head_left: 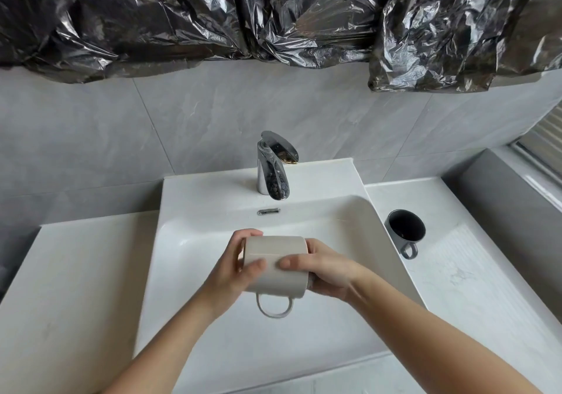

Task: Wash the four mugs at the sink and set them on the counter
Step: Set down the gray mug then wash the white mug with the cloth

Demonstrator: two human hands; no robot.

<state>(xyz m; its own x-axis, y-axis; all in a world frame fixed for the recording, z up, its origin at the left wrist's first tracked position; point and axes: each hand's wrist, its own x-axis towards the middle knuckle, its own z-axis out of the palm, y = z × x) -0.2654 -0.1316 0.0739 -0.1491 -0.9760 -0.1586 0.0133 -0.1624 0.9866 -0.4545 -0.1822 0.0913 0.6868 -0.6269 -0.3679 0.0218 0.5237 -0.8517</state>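
We hold the beige mug (275,264) sideways over the sink (349,220), left hand (235,267) gripping its left end, right hand (324,269) its right; handle points down.

Grey marble-look wall tiles (213,120), w/ thin grout lines, fill the back wall on my feed. Crinkled black plastic sheeting (273,13) hangs across the top of the frame. Its ragged lower edge sags over the tiles and catches bright glints. At far right, a low grey side wall (501,199) runs under a window (547,132) w/ what look like blind slats. Light is soft and even throughout.
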